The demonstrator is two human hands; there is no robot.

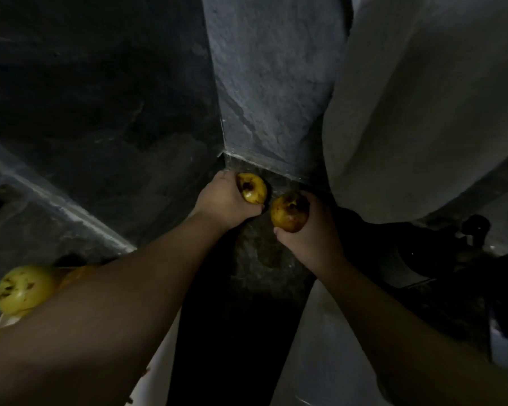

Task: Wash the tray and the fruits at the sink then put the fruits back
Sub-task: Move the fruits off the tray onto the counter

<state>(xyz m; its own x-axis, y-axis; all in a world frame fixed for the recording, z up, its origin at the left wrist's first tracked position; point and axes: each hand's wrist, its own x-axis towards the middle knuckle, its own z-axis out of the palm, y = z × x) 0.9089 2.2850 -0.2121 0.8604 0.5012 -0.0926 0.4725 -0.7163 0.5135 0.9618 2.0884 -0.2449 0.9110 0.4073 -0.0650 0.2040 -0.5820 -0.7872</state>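
Observation:
My left hand [225,203] grips a yellow fruit with dark spots [251,188] low in a dark stone corner. Right beside it, my right hand [311,235] grips a browner, darker fruit [289,212]. The two fruits sit close together, a small gap between them. A third yellow spotted fruit [22,288] lies at the lower left, on what looks like a pale tray edge [5,320], partly hidden by my left forearm. The scene is very dim.
Dark stone walls [100,112] meet at a corner [225,153] just behind the fruits. A pale cloth or curtain [423,112] hangs on the right. Dark unclear objects [467,244] sit at the right, and a pale surface [329,347] lies between my forearms.

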